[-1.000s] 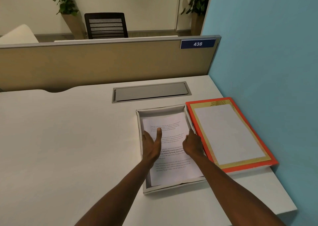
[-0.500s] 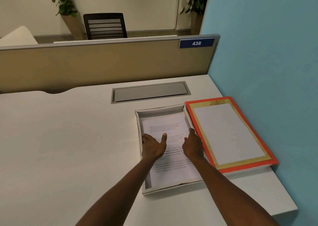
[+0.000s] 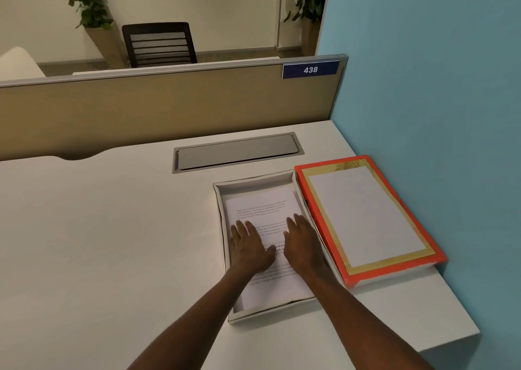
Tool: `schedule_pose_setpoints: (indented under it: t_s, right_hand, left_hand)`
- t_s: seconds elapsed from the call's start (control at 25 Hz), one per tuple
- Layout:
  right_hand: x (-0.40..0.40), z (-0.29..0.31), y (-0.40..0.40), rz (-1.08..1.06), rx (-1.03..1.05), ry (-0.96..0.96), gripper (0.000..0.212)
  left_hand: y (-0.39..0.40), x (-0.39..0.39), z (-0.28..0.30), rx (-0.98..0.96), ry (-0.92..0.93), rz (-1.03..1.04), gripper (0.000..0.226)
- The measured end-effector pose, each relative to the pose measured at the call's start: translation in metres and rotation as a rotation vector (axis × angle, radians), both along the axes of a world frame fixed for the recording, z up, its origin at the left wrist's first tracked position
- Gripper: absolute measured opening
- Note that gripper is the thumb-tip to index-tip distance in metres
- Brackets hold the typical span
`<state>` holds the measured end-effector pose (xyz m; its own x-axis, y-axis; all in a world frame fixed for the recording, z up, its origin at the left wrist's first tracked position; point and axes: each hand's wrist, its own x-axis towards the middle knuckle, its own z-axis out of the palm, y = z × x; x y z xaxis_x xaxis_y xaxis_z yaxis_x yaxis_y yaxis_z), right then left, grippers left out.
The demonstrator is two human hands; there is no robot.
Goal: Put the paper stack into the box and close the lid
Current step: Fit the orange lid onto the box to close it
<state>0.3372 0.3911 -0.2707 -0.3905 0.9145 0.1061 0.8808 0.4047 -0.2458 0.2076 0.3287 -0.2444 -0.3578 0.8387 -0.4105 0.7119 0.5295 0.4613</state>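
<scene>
A shallow white box [image 3: 222, 228] lies uncovered on the desk, right of centre. Inside it rests the paper stack [image 3: 262, 209], its top sheet printed with text. My left hand [image 3: 249, 247] and my right hand [image 3: 303, 245] both lie flat, palms down, on the stack's middle, fingers spread and holding nothing. The lid [image 3: 363, 220], orange with a gold border and a white panel, lies face up directly to the right of the box, touching its right wall.
A grey cable flap [image 3: 236, 152] is set into the desk behind the box. A tan partition [image 3: 169, 102] runs along the back and a blue wall [image 3: 423, 87] closes the right side. The desk's right edge ends just past the lid.
Both hands turned from gripping the stack's sides with thumbs up to lying flat on top of the paper. The stack has settled inside the box.
</scene>
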Motion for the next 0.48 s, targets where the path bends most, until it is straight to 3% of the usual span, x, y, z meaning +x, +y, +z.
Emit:
schedule_pose_setpoints:
  t_s: [0.12,0.24,0.4,0.48]
  right_hand:
    - [0.007,-0.003,-0.003,0.105,-0.041,-0.034,0.047]
    - [0.014,0.014,-0.006,0.064,0.026,0.195,0.042]
    - [0.057,0.05,-0.004,-0.354,0.135,0.665,0.037]
    - [0.098,0.056,-0.003,-0.622,0.171,0.765,0.043]
  left_hand:
    - [-0.003,-0.001,-0.003,-0.01,0.008,-0.021,0.105]
    - [-0.004,0.004,0.0,0.055,0.015,-0.008,0.105]
    - [0.006,0.019,0.016,0.207,-0.017,-0.058,0.102]
    - [0.022,0.028,0.03,0.261,-0.011,-0.119,0.097]
